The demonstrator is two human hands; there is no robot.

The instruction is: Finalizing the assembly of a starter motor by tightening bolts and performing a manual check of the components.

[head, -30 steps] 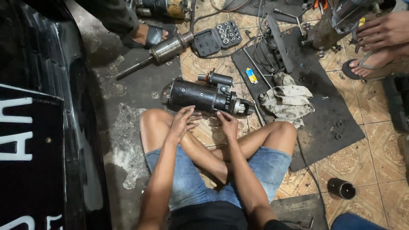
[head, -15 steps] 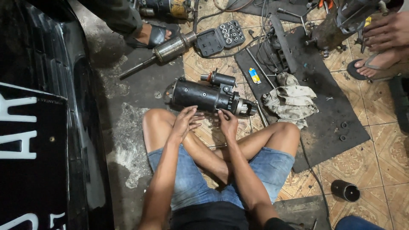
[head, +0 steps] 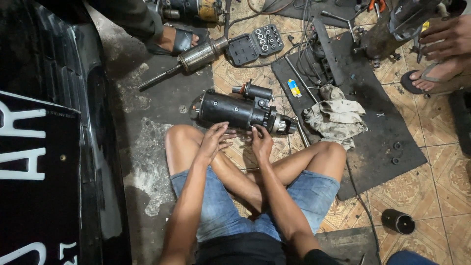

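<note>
We sat cross-legged with the black starter motor [head: 240,110] lying on the floor just beyond our knees. Our left hand [head: 214,140] rested loosely spread against its near side, while our right hand [head: 261,140] pinched something small at its underside, too hidden to identify. A steady left hand seemed wise, to stop the motor rolling.

Socket set [head: 256,44] far centre, armature shaft [head: 198,55] just left of it. Dirty rag [head: 335,118] on black mat [head: 387,142], right. Small black cylinder [head: 398,222] near right on tiled floor [head: 441,172].

the scene is viewed from a single head-worn camera, aimed steeply downward from close above the starter motor [head: 240,112] on the floor.
</note>
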